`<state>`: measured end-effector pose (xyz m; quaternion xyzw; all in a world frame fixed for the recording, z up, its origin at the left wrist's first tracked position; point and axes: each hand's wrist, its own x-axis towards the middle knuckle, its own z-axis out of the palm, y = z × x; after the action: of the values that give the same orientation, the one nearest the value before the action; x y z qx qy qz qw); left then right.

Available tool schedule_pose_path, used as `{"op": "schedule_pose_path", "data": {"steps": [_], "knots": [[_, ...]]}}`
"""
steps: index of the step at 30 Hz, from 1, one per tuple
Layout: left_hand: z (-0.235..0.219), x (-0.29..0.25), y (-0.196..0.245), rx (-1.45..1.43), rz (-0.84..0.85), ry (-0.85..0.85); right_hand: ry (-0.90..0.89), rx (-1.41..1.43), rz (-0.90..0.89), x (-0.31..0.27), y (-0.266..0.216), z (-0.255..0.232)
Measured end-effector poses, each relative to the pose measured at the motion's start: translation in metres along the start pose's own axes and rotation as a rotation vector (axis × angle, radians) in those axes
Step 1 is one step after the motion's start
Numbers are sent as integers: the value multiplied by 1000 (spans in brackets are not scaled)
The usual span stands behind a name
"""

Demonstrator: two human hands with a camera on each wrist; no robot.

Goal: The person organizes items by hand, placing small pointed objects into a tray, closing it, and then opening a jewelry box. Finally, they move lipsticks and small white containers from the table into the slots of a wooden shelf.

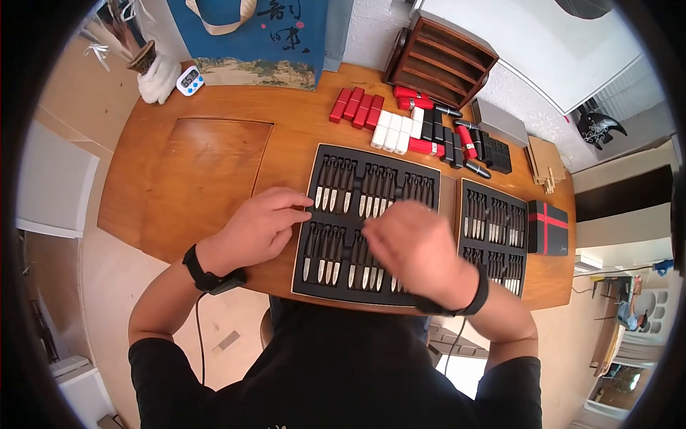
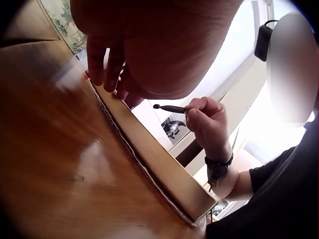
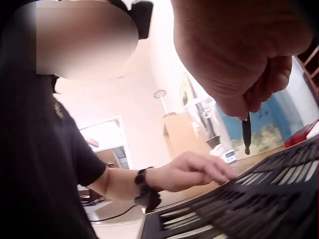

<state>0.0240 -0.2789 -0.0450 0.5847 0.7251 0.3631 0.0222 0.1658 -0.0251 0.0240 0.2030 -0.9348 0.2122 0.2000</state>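
Note:
A shallow black-lined tray (image 1: 354, 221) lies in front of me, its slots filled with rows of slim dark-handled pieces with silvery, pointed ends. My right hand (image 1: 414, 247) is over the middle of this tray. Between its thumb and fingers it pinches one slim dark piece (image 2: 173, 108), whose narrow neck ends in a small knob; the other end is hidden in the hand. In the right wrist view, the knob end points down from the fingers above the tray. My left hand (image 1: 263, 223) rests at the tray's left edge, fingers extended to the rim.
A second similar tray (image 1: 494, 244) lies on the right, beside a black box with red ribbon (image 1: 539, 230). Behind stand red boxes (image 1: 356, 107), white boxes (image 1: 391, 133), black tubes and a wooden shelf (image 1: 444, 61). A timer (image 1: 190, 81) and blue bag (image 1: 250, 43) are at the back left.

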Motion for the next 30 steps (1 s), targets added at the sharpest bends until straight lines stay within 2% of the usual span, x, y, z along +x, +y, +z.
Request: {"op": "schedule_pose_path", "data": {"steps": [4,10,15,17,20,21,22,24,30], "knots": [[0,0,6,17,2,-16,-66,24,-49,-7,-26,28],[-1,-2,15,54,20,-24,-146,-95,-46,-5,-43,51],[3,-1,25,134,114,-175,-159,-197,21,-9,-60,76],[1,-3,26,202,139,-240,-246,-187,7,-16,-61,85],[1,-5,26,246,146,-259,-208,-101,-26,-22,-58,86],[1,-6,28,244,144,-258,-325,-68,-13,-25,-59,83],[0,-7,30,248,134,-261,-326,-65,-14,-25,-61,78],[-2,-7,32,259,118,-268,-453,-51,-18,-27,-64,72],[2,-7,34,264,116,-272,-544,-127,-107,-34,-69,75]]}}
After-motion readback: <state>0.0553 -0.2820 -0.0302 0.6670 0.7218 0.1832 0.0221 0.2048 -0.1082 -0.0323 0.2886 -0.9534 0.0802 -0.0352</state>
